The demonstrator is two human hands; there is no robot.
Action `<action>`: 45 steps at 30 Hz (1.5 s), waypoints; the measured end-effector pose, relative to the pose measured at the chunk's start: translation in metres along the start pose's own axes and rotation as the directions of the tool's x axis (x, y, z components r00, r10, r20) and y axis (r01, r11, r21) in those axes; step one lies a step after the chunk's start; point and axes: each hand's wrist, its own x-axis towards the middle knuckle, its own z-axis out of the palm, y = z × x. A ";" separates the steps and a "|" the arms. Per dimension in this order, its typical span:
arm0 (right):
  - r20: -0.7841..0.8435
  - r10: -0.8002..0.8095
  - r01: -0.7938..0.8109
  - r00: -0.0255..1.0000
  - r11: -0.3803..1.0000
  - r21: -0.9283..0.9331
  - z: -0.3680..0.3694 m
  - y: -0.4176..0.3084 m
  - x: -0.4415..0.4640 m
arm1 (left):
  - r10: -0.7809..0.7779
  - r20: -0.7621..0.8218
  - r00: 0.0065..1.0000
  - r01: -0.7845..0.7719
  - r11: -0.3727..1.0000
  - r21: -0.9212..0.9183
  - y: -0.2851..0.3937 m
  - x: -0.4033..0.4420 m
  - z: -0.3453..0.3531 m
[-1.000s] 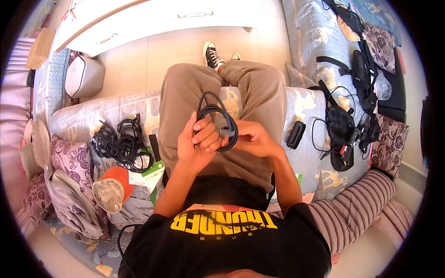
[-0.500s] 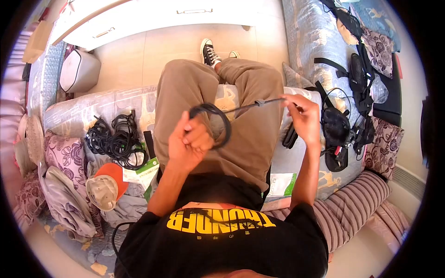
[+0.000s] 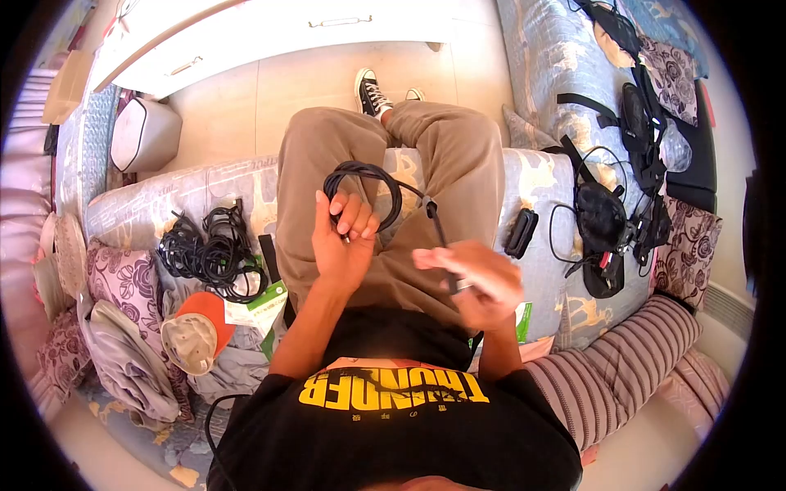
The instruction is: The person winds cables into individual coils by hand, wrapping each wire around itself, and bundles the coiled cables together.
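Observation:
A black cable (image 3: 399, 196) hangs in loose loops above my lap. My left hand (image 3: 348, 233) has its fingers wrapped around the coil at its lower left, and a small metallic tip shows beneath the fingers. From the coil a straight length runs down past a small slider or tie to my right hand (image 3: 479, 282), which is closed on the cable near its connector end. Motion blurs the right hand slightly. Left of my thigh lies a tangled pile of black cables (image 3: 214, 250) on the patterned sofa cover.
An orange and beige cap (image 3: 196, 331) and a green-white packet (image 3: 260, 309) lie at left. On the right are a black case (image 3: 521, 232), black straps and pouches (image 3: 602, 217), and a striped bolster (image 3: 618, 372). A grey bin (image 3: 146, 135) and white drawers (image 3: 327, 29) stand ahead.
My right hand has moved down and inward toward my lap, bringing the cable's free length with it. The coil has shifted slightly upward in my left hand, which keeps its hold.

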 end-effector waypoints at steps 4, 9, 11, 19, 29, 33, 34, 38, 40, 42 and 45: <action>0.101 -0.141 0.159 0.985 0.966 -0.202 0.023 0.003 0.005 | 0.031 0.048 0.998 -0.035 0.996 0.077 -0.010 -0.003 0.015; -0.097 -0.105 0.067 0.990 0.942 -0.329 0.038 0.024 0.002 | 0.033 0.042 0.999 -0.039 0.987 0.154 -0.018 -0.009 0.018; -0.160 -0.079 0.012 0.984 0.924 -0.383 0.041 0.026 0.006 | 0.041 0.005 0.999 -0.041 0.981 0.191 -0.019 -0.014 0.017; -0.019 0.028 -0.033 0.999 0.729 -0.683 0.049 0.030 0.017 | -0.069 0.094 0.993 0.036 0.949 0.313 -0.028 -0.023 0.020; 0.113 0.124 -0.032 0.986 0.799 -0.601 0.057 0.033 0.015 | 0.117 0.099 0.988 -0.129 0.984 0.125 -0.032 -0.006 0.007; -0.032 0.129 -0.129 0.991 0.879 -0.458 0.061 0.045 0.003 | 0.105 0.043 0.994 -0.111 0.972 0.206 -0.035 -0.013 0.002; -0.071 0.127 -0.145 0.989 0.895 -0.423 0.062 0.045 0.002 | 0.094 0.130 0.987 -0.118 0.975 0.189 -0.033 -0.012 -0.008; -0.180 0.053 -0.128 0.982 0.890 -0.437 0.064 0.045 -0.002 | 0.057 0.386 0.921 -0.161 0.957 0.243 -0.030 -0.006 -0.032; -0.262 0.001 -0.121 0.965 0.889 -0.442 0.066 0.054 -0.010 | 0.075 0.446 0.892 -0.222 0.932 0.287 -0.034 -0.010 -0.017; -0.314 -0.029 -0.102 0.949 0.914 -0.393 0.068 0.062 -0.016 | 0.037 0.499 0.866 -0.192 0.945 0.263 -0.032 -0.008 -0.016; -0.311 -0.080 -0.036 0.947 0.936 -0.351 0.064 0.072 -0.024 | -0.072 0.404 0.912 -0.064 0.947 0.314 -0.024 -0.011 -0.005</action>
